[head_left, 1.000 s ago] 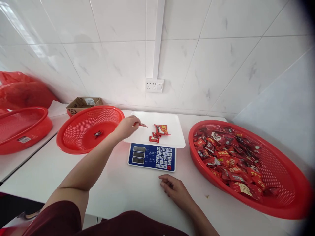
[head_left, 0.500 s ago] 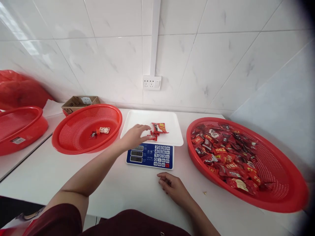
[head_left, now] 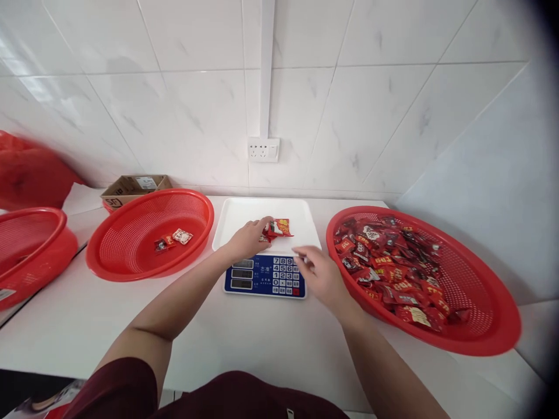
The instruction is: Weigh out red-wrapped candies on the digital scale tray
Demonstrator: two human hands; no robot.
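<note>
My left hand point(head_left: 250, 238) reaches over the white weighing tray point(head_left: 233, 212) of a blue-and-white digital scale point(head_left: 265, 279). Its thumb and fingers close on small red candy packets point(head_left: 280, 227) lying on the tray; the fingers partly cover some of them. My right hand point(head_left: 321, 273) hovers by the tray's front right corner, beside the keypad, with loosely bent fingers apart and nothing visible in them. To its right, a large red perforated basket point(head_left: 491, 297) holds a heap of red candy packets point(head_left: 397, 270).
Left of the scale, another red basket point(head_left: 117, 244) contains a few packets point(head_left: 182, 235). Behind it stands a cardboard box point(head_left: 126, 187). A third red basket point(head_left: 32, 238) and a red bag point(head_left: 35, 169) are at the far left. A socket point(head_left: 264, 150) is on the tiled wall.
My right hand has risen from the table in front of the scale to the tray's front right corner. My left hand's fingers have closed onto the packets. The view has shifted slightly.
</note>
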